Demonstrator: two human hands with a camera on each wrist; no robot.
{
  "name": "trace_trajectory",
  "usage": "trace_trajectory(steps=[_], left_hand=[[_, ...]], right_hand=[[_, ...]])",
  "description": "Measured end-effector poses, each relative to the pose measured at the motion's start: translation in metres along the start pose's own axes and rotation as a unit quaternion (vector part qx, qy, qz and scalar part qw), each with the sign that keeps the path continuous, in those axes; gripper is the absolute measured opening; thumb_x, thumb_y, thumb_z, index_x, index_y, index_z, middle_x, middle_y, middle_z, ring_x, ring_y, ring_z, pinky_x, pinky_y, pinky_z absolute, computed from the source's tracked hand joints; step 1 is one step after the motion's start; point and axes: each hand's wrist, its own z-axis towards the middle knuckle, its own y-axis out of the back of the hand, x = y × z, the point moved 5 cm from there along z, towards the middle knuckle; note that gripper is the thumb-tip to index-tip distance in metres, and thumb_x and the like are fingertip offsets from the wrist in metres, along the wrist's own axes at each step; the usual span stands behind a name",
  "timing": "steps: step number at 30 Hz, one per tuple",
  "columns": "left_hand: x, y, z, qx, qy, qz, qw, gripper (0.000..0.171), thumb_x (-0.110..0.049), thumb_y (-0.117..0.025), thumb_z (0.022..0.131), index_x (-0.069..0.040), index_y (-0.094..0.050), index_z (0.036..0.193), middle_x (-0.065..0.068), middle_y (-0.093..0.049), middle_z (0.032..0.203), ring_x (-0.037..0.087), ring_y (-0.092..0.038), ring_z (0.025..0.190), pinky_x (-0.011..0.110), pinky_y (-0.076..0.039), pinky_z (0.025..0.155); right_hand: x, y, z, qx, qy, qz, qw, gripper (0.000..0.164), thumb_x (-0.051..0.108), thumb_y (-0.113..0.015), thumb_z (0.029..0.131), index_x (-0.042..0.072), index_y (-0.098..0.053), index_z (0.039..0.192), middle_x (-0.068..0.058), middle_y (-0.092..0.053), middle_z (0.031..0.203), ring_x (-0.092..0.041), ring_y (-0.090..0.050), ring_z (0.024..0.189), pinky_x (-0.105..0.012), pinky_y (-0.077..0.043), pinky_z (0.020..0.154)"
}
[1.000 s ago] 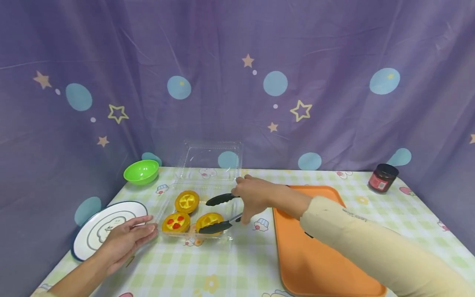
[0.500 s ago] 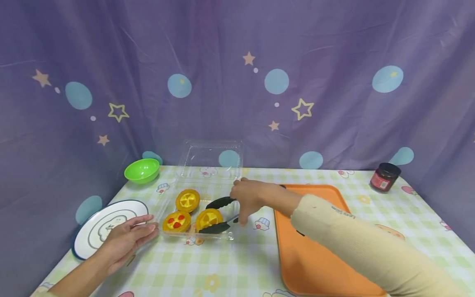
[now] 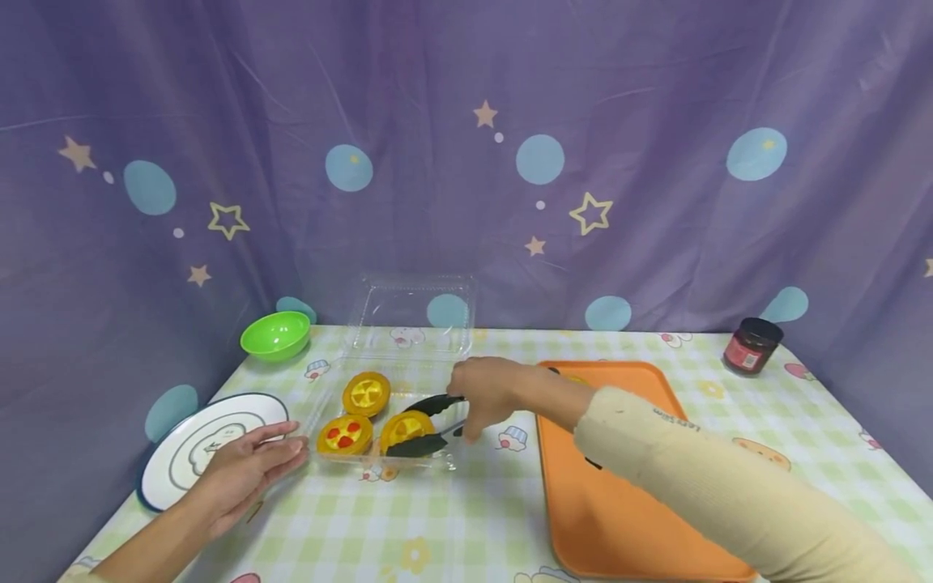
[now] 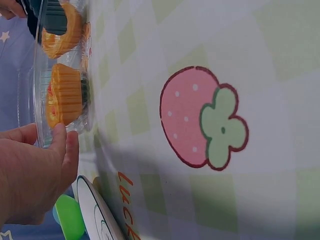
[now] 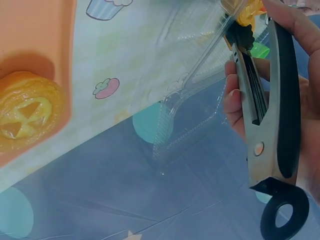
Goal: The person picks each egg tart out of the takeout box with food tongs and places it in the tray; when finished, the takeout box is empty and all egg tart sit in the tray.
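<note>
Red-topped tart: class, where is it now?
In the head view, the red-topped tart sits near left in the clear container, between the left hand and the tongs.

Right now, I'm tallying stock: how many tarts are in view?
4: three tarts in the clear container, one tart on the orange tray; the sleeve may hide more.

The right hand (image 3: 487, 398) sits lower and farther left, its black tongs (image 3: 417, 446) narrower about the front right tart (image 3: 406, 424), now nearer the red-dotted tart (image 3: 342, 434); another tart (image 3: 578, 379) peeks out beyond the forearm (image 3: 557, 397)
</note>
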Motion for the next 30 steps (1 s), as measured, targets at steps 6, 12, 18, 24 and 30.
trace_trajectory(steps=[6,12,18,24,30], left_hand=[[0.0,0.0,0.0,0.003,-0.001,-0.002,1.0,0.067,-0.003,-0.061,0.093,0.015,-0.021,0.144,0.002,-0.066,0.102,0.011,-0.066,0.096,0.031,-0.055,0.093],[-0.001,0.0,0.0,0.005,-0.003,-0.006,1.0,0.068,-0.003,-0.061,0.093,0.015,-0.02,0.144,0.002,-0.065,0.102,0.011,-0.066,0.096,0.03,-0.055,0.093],[0.0,0.0,0.0,0.006,-0.004,-0.008,0.9999,0.068,-0.002,-0.06,0.093,0.015,-0.019,0.144,0.002,-0.065,0.102,0.01,-0.066,0.096,0.03,-0.055,0.093],[0.0,0.001,0.0,0.006,-0.005,-0.008,0.9999,0.068,-0.002,-0.06,0.093,0.015,-0.019,0.144,0.002,-0.065,0.102,0.01,-0.065,0.096,0.03,-0.055,0.093],[0.0,0.0,0.0,0.007,-0.002,-0.005,1.0,0.067,-0.002,-0.059,0.094,0.015,-0.018,0.145,0.002,-0.063,0.103,0.009,-0.065,0.096,0.03,-0.055,0.093]], right_hand=[[0.0,-0.001,-0.001,-0.017,0.014,-0.004,1.0,0.048,0.029,-0.08,0.075,0.008,-0.067,0.117,-0.005,-0.064,0.109,-0.018,-0.059,0.1,-0.027,-0.053,0.089],[-0.002,-0.001,-0.003,-0.041,0.017,-0.008,0.999,0.052,0.028,-0.079,0.074,0.009,-0.066,0.121,-0.004,-0.061,0.104,-0.017,-0.056,0.095,-0.027,-0.052,0.086],[-0.005,0.002,-0.006,-0.087,0.022,-0.014,0.996,0.049,0.027,-0.08,0.07,0.009,-0.069,0.114,-0.003,-0.058,0.093,-0.016,-0.054,0.085,-0.027,-0.052,0.077],[-0.007,0.004,-0.008,-0.108,0.026,-0.007,0.994,0.051,0.029,-0.081,0.071,0.009,-0.068,0.116,-0.004,-0.058,0.094,-0.017,-0.054,0.085,-0.027,-0.052,0.074],[-0.01,0.006,-0.015,-0.119,0.033,0.017,0.992,0.062,0.032,-0.082,0.073,0.006,-0.063,0.126,-0.008,-0.06,0.103,-0.02,-0.056,0.092,-0.03,-0.052,0.082]])
